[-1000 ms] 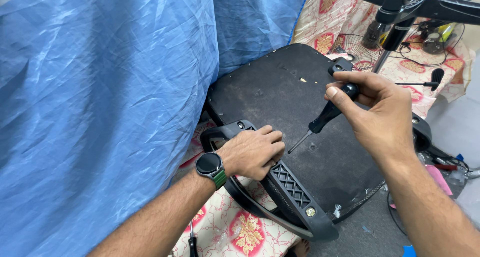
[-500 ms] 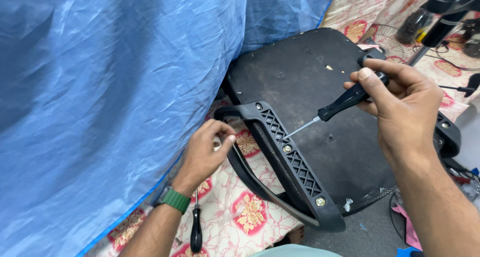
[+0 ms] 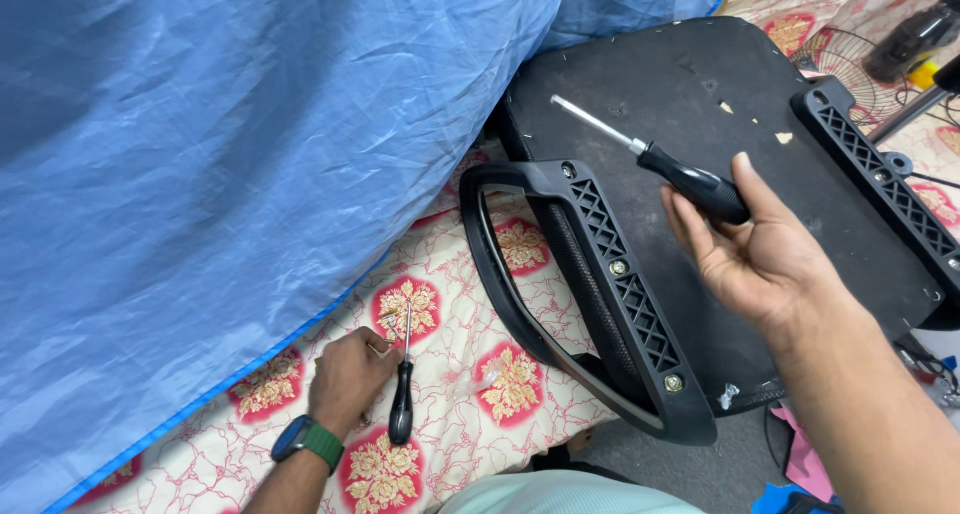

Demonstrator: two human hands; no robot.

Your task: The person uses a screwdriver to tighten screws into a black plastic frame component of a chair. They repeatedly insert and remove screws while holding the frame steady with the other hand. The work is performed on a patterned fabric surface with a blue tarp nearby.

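Bed or floor bedding covered by a cream sheet (image 3: pixel 470 374) with red floral medallions, upper left half buried under a crumpled blue tarp (image 3: pixel 250 144) whose edge runs diagonally down to the lower left. Grey floor shows at bottom right, past the sheet's edge.

Right hand (image 3: pixel 760 254) is palm-up, fingers curled loosely around the black handle of a screwdriver (image 3: pixel 660 169); its metal shaft points up-left over the upturned black chair seat (image 3: pixel 690 84). The hand hovers above the seat, not touching it.

Left hand (image 3: pixel 345 374), green-strapped watch (image 3: pixel 305 439) on the wrist, rests on the sheet close to the tarp's edge, fingers pinched at something small near the tip of a second screwdriver (image 3: pixel 402 384); what it pinches is too small to tell. That screwdriver lies flat on the sheet just beside the hand, black handle toward the camera.

The seat lies underside-up, near edge overhanging the sheet toward the grey floor. Two black ribbed armrests: near armrest (image 3: pixel 600 274) bolted along the seat's left side, its loop reaching out over the sheet; far armrest (image 3: pixel 880 174) along the right side. Three bolts visible on the near one.

Open sheet between the left hand and the near armrest. Counts: two screwdrivers, two armrests, one seat. Clutter at top right, partly cut off.
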